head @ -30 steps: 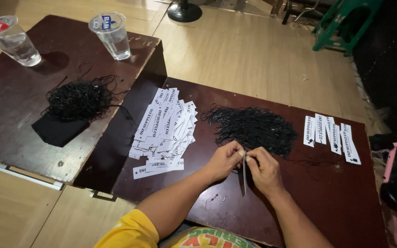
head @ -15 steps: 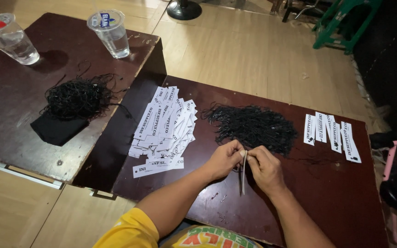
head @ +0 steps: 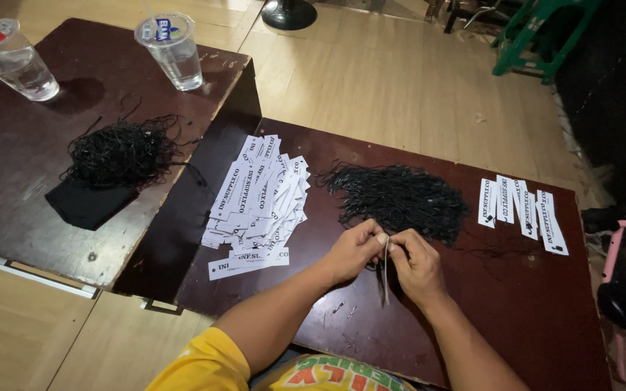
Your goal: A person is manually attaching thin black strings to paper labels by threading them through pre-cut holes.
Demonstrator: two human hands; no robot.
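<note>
My left hand [head: 354,251] and my right hand [head: 416,262] meet over the front of a dark brown table [head: 530,304]. Together they pinch a narrow white paper tag [head: 385,271] that hangs down edge-on between them, fingers closed at its top. Just beyond the hands lies a heap of short black strings [head: 400,199]. A fanned pile of white printed tags [head: 259,195] lies to the left of my left hand. A row of several tags [head: 519,206] lies at the table's far right.
A second dark table [head: 23,174] on the left carries a tangle of black string [head: 123,152] on a black cloth [head: 85,206] and two clear plastic cups of water [head: 172,51] [head: 12,58]. Green chair legs [head: 545,36] and a fan base [head: 291,13] stand on the wooden floor behind.
Both hands stay at the same spot with the tag between them; only small finger movements at its top show.
</note>
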